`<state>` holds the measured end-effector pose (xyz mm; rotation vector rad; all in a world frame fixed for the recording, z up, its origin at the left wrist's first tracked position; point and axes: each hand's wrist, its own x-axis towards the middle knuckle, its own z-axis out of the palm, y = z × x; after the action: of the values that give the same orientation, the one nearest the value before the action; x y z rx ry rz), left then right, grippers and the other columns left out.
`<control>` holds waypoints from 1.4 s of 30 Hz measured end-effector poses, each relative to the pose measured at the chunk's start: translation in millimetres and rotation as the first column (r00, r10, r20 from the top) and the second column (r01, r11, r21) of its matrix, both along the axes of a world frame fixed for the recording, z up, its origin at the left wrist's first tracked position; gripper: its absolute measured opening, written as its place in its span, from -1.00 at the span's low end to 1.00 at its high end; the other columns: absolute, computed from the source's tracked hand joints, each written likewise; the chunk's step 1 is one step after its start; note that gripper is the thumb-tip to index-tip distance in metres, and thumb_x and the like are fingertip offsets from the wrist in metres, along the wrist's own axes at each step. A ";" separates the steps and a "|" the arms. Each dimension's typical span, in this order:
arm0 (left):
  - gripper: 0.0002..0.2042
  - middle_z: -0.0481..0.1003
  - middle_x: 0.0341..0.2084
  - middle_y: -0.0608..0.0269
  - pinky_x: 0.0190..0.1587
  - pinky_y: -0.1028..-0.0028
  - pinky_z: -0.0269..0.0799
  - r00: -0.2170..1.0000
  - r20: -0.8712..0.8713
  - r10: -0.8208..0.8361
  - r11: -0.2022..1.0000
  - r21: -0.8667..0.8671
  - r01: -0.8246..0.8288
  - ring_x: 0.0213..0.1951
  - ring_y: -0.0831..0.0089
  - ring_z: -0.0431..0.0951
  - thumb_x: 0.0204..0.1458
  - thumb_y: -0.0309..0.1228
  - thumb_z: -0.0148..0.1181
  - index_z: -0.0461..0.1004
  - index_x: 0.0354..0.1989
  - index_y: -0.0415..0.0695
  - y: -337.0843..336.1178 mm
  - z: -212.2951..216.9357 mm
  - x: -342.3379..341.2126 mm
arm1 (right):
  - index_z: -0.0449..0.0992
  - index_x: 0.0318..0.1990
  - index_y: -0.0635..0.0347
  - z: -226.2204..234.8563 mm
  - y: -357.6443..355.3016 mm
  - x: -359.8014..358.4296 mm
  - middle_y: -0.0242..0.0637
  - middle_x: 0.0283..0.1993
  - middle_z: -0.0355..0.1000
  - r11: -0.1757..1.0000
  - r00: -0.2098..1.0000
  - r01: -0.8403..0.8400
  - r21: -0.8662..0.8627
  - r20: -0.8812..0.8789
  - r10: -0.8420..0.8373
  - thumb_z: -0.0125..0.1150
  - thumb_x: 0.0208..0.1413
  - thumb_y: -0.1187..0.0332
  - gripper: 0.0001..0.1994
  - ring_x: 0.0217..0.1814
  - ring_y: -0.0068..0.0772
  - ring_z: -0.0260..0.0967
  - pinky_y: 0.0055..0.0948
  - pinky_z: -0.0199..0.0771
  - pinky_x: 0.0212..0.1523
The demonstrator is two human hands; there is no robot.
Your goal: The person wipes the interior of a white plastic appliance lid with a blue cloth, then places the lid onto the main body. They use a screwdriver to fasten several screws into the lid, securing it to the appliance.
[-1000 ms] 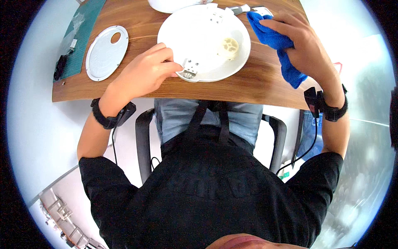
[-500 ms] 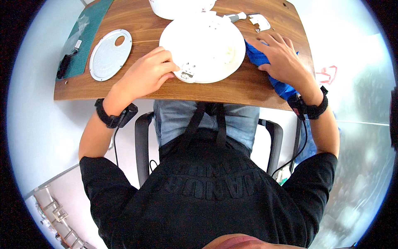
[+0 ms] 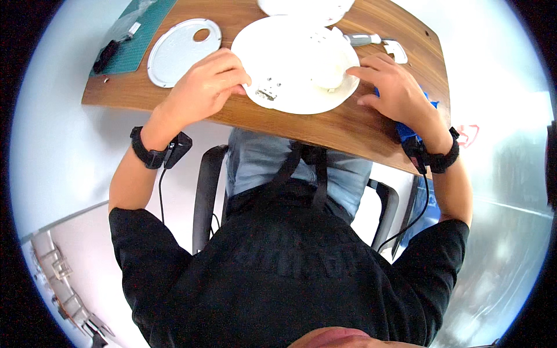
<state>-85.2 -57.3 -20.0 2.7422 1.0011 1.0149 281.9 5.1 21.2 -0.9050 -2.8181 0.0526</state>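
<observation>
A white, round, shallow plastic piece (image 3: 284, 64) with small dark fittings near its lower left edge lies on the table before me. My left hand (image 3: 213, 81) pinches its left rim between thumb and fingers. On the opposite side, the index finger of my right hand (image 3: 389, 87) reaches the right rim, while the thumb stays apart from it. This hand hovers over a crumpled blue cloth-like thing (image 3: 406, 132), which it partly hides. Left of the white piece lies a flat, light grey oval lid (image 3: 177, 58) with one round hole.
At the far edge stands another white rounded part (image 3: 307, 8), cut off by the picture. A grey-handled screwdriver (image 3: 362, 39) and a small white broken-looking piece (image 3: 397, 52) lie at the back right. A green cutting mat (image 3: 136, 55) with a dark object (image 3: 105, 57) occupies the left end of the wooden table (image 3: 325, 124).
My right hand has shifted from the blue cloth-like thing to the white piece's right rim. My left hand keeps its pinch. The whole view has turned slightly.
</observation>
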 end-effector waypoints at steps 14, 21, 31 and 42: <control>-0.67 0.55 0.11 0.02 0.10 0.38 0.51 0.797 0.186 0.575 0.806 0.038 -0.591 0.07 0.27 0.59 0.37 -0.37 0.08 0.46 0.25 -0.17 0.6 21.0 -163.0 | 0.56 -0.04 0.32 53.7 29.7 -160.8 0.02 -0.05 0.49 0.994 0.881 -0.024 -0.103 -0.472 -0.027 0.36 0.15 0.38 -0.72 -0.04 0.02 0.43 -0.14 0.45 -0.01; -0.37 0.41 0.22 -0.11 0.18 0.32 0.46 0.763 0.303 0.572 0.816 -0.107 -0.569 0.21 0.27 0.48 0.41 -0.23 0.05 0.00 0.54 -0.17 38.2 9.6 -215.4 | 0.54 -0.16 0.35 30.4 77.3 -239.2 0.03 -0.33 0.51 0.994 0.809 -0.047 -0.101 -0.588 -0.021 0.22 0.32 0.24 -0.73 -0.32 0.00 0.49 -0.15 0.46 -0.28; 0.15 0.02 0.46 -0.21 0.42 -0.01 0.21 0.785 0.041 0.618 0.760 -0.289 -0.583 0.46 -0.13 0.09 -0.11 0.04 0.55 -0.11 0.57 -0.03 54.3 -2.7 -220.7 | 0.42 0.06 0.46 0.2 137.1 -294.6 -0.25 -0.48 0.50 0.693 0.601 -0.059 -0.719 -0.580 -0.551 0.13 0.39 0.28 -0.67 -0.64 -0.42 0.40 -0.39 0.42 -0.59; 0.15 0.30 0.30 -0.20 0.38 0.10 0.23 0.828 -0.155 0.539 0.730 -0.405 -0.551 0.35 -0.05 0.29 -0.44 0.03 0.71 0.27 0.40 -0.22 87.6 -7.7 -214.8 | 0.63 -0.26 0.53 -87.3 193.3 -312.5 0.03 -0.42 0.59 0.751 0.808 0.173 -0.637 -0.344 -0.478 0.31 0.15 0.03 -0.48 -0.43 -0.13 0.61 -0.19 0.58 -0.43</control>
<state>-300.1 30.3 -27.7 2.1288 1.8536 0.6692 -30.6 198.4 -66.1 -1.2888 -2.1214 0.9992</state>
